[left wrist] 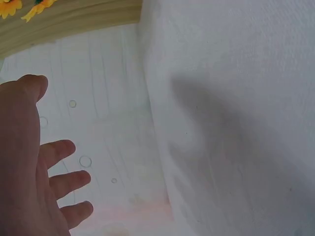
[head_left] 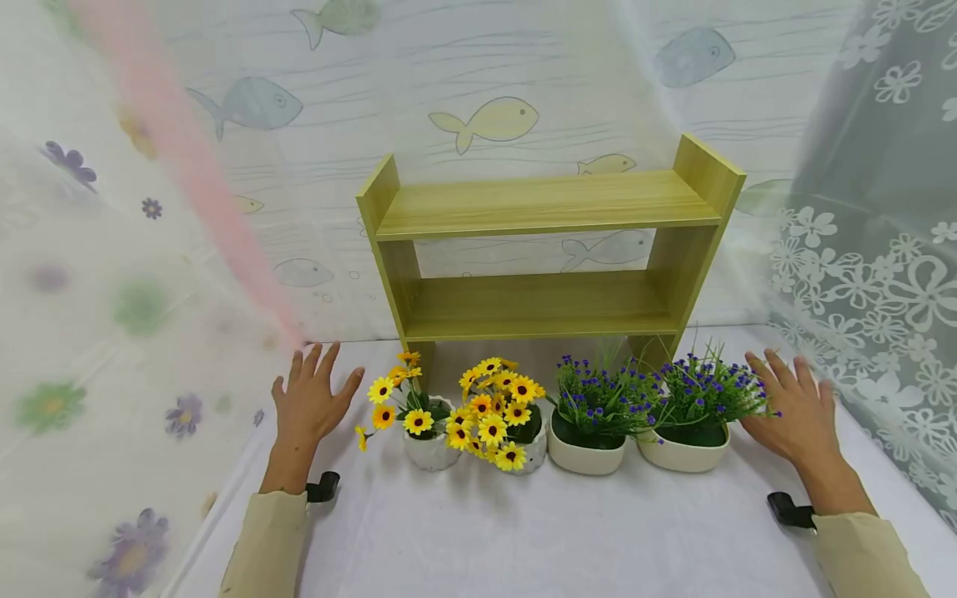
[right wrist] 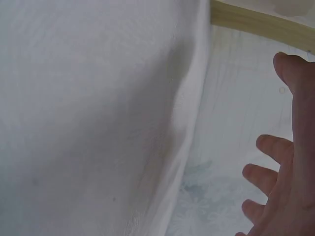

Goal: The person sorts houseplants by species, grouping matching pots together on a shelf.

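Observation:
My left hand (head_left: pixel 310 403), fingers spread and holding nothing, is left of a small pot of yellow flowers (head_left: pixel 417 422). Beside that pot stands a fuller pot of yellow flowers (head_left: pixel 492 430). Two cream oval planters with purple flowers continue the row: one planter (head_left: pixel 586 455) near the middle, another planter (head_left: pixel 691 453) at the right end. Right of the end planter is my right hand (head_left: pixel 796 411), fingers also spread and nothing in its grasp; purple sprigs reach its thumb side in the head view. Both wrist views show straight, parted fingers above the white cloth.
Behind the pots stands a two-tier wooden shelf (head_left: pixel 546 203), its lower board (head_left: pixel 542 306) partly above the flowers. White cloth (head_left: pixel 508 540) covers the table. Sheer curtains with fish and flower prints hang at the back and both sides. Black straps circle both wrists.

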Action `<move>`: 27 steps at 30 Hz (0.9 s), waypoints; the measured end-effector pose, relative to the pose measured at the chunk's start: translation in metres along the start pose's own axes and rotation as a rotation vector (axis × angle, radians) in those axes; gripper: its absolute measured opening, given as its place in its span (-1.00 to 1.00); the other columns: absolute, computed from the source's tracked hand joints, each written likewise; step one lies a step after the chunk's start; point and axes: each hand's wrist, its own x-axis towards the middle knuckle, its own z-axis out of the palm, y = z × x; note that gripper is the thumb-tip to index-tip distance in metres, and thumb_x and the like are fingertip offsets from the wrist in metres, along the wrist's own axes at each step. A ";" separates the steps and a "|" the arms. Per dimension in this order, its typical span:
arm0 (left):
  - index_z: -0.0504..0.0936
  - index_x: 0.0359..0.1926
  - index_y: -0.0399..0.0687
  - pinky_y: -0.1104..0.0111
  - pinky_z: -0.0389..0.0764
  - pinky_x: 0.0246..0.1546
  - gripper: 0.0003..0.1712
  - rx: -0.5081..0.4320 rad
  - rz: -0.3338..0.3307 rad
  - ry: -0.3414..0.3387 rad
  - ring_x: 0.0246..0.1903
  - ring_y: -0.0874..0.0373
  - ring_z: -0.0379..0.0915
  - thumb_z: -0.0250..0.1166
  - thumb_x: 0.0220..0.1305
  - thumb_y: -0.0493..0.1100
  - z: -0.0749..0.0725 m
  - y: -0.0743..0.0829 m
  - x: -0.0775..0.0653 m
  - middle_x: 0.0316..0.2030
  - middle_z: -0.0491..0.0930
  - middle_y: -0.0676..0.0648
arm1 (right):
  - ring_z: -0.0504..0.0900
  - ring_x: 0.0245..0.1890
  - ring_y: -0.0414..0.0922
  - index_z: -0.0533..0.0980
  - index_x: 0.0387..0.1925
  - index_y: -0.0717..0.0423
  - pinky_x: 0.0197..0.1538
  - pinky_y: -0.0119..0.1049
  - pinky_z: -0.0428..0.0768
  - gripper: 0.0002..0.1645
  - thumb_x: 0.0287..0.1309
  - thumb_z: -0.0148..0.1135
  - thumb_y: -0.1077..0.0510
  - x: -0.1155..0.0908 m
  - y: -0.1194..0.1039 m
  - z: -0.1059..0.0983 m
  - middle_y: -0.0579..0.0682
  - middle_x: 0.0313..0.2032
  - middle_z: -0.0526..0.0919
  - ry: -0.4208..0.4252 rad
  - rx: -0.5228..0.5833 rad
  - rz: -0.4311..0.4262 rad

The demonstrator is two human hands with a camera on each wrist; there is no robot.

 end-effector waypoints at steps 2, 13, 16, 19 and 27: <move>0.20 0.66 -0.05 -0.54 -0.01 0.40 -0.05 -0.015 0.023 0.028 0.61 -0.42 -0.13 -0.02 0.55 0.45 -0.001 0.000 -0.001 0.59 0.15 -0.36 | -0.21 0.60 0.52 0.04 0.67 0.15 0.45 0.62 -0.19 0.26 -0.01 0.47 0.18 0.001 0.001 0.001 0.43 0.59 0.04 0.018 -0.010 -0.018; 0.31 0.57 -0.22 -0.35 0.36 0.35 -0.12 -0.192 0.071 0.045 0.40 -0.41 0.31 0.10 0.58 0.33 0.000 0.004 0.001 0.43 0.40 -0.41 | 0.39 0.23 0.55 0.50 0.20 0.51 0.33 0.49 0.30 -0.50 0.33 0.32 0.28 0.004 -0.010 0.006 0.59 0.21 0.46 0.114 0.078 -0.136; 0.34 0.55 -0.20 -0.32 0.39 0.34 -0.14 -0.226 0.083 0.039 0.38 -0.39 0.35 0.09 0.58 0.34 -0.001 0.006 0.001 0.38 0.47 -0.37 | 0.44 0.18 0.55 0.54 0.16 0.48 0.21 0.50 0.39 -0.54 0.30 0.35 0.30 0.001 -0.011 0.005 0.57 0.18 0.50 0.122 0.110 -0.157; 0.38 0.52 -0.17 -0.29 0.47 0.28 -0.22 -0.256 0.119 0.054 0.32 -0.34 0.42 0.14 0.59 0.28 -0.003 0.009 0.003 0.29 0.56 -0.31 | 0.47 0.14 0.54 0.54 0.17 0.47 0.13 0.49 0.45 -0.45 0.17 0.46 0.34 -0.004 -0.010 0.004 0.55 0.15 0.52 0.130 0.137 -0.192; 0.47 0.45 -0.12 -0.23 0.53 0.24 -0.35 -0.315 0.189 0.103 0.24 -0.27 0.52 0.24 0.57 0.16 -0.017 0.028 0.009 0.18 0.66 -0.22 | 0.43 0.12 0.60 0.47 0.22 0.56 0.09 0.50 0.41 -0.32 0.12 0.51 0.31 -0.015 -0.005 -0.004 0.59 0.18 0.48 0.078 0.150 -0.194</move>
